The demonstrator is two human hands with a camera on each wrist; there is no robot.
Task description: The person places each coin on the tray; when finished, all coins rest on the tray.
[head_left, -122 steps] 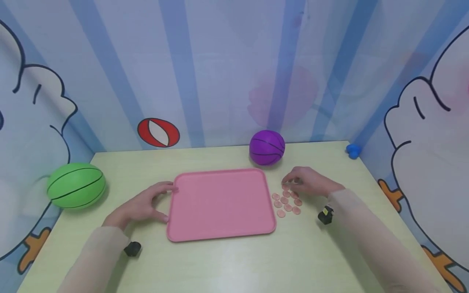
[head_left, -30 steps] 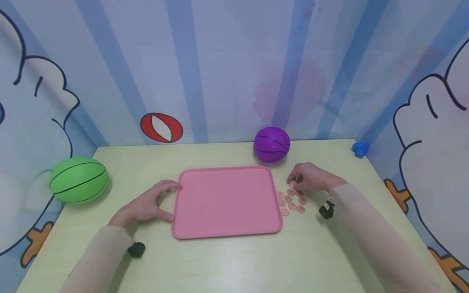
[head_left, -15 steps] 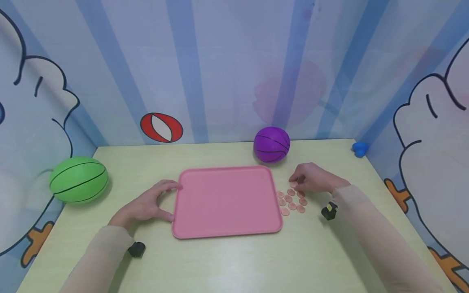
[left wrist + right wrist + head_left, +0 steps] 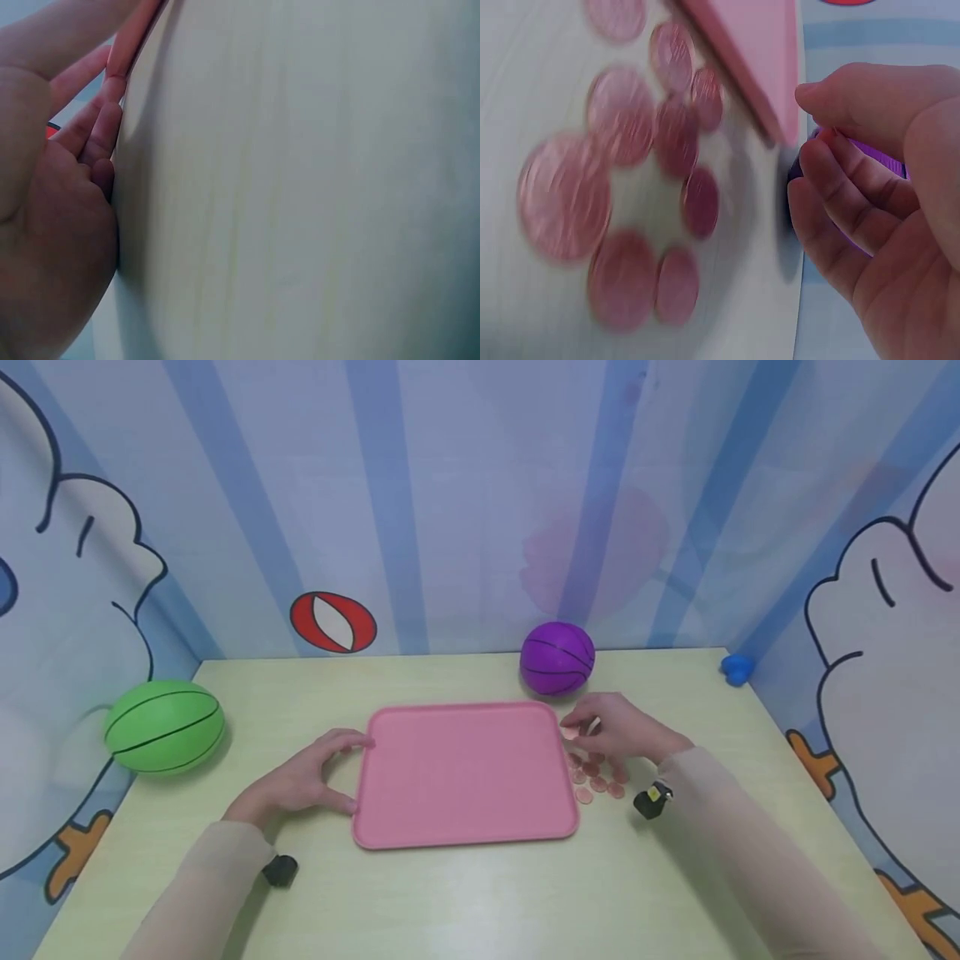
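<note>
On the pale surface (image 4: 465, 902), seen from the head, a pink tray (image 4: 465, 777) lies flat near the middle. The left hand (image 4: 296, 777) is at the tray's left edge. Its thumb and fingers are spread wide apart, and their tips touch that edge. The right hand (image 4: 618, 727) is on the other side, near the tray's far right corner. Its thumb and finger pinch one pink coin (image 4: 571, 733). That coin is just beside the tray's right edge; I cannot tell if it touches. More coins (image 4: 597, 784) lie in a loose bunch next to the tray, and the right hand hides some of them. A purple ball (image 4: 557, 658) sits behind the tray's far right corner. A green ball (image 4: 165, 727) sits on the left, well apart from the tray. A small blue thing (image 4: 738, 669) is at the far right corner of the surface.

From the left wrist, the left hand's fingers reach to the pink edge of the tray. Most of this view is pale surface.

From the right wrist, the thumb and fingertips are close together, near a corner of the tray. A tiny red bit shows by them, too small to make out. The coins on the surface look blurry, so I cannot tell which ones touch. Part of the purple ball shows behind the fingers.
</note>
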